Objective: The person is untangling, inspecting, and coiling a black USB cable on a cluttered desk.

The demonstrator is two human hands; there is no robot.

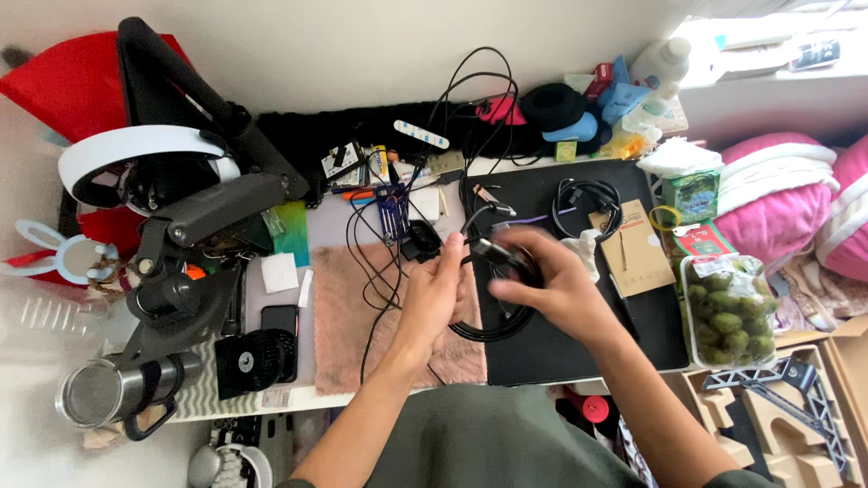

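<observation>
Both my hands are over the middle of the desk, holding a coiled black cable. My left hand has its palm and fingers against the coil's left side. My right hand is closed around the top of the coil, blurred by motion, with a cable end and plug sticking out by its fingers. The loop hangs below the hands, above a black mat and the edge of a pink furry mat.
A black monitor arm and a white ring light stand at left, with a steel mug, a small black fan and a phone. Tangled cables, a cardboard sleeve and a bag of green fruit are around.
</observation>
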